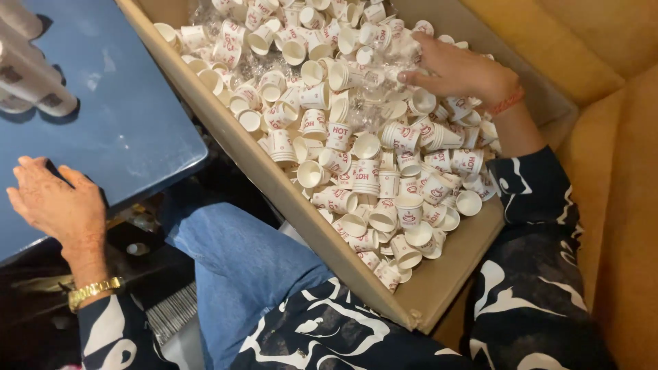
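**Right hand among loose paper cups, left hand at the counter edge**

Right hand [460,68]: you reach into the far part of the cardboard box [274,179], palm down, fingers [417,77] slightly curled and spread over the loose paper cups [370,164]. The fingertips touch cups and the crinkled clear plastic wrap [253,65] lying among them; whether a cup is actually pinched under the palm cannot be told from this view. Left hand [58,202]: it rests loosely curled on the near edge of the dark blue counter [130,116], holding nothing visible. Stacked cups [38,85] lie at the counter's far left corner, well apart from that hand. The box sits tilted across your lap, between the counter and the orange seat [617,171], its heap of small white cups with red print lying every way up, some nested in short stacks.

Step in hand, as a judgement: picking cups from the heap. The next move calls for closing the fingers on one cup or a nested few, rims aligned, without dragging the plastic wrap along, and keeping the box steady on your knees.
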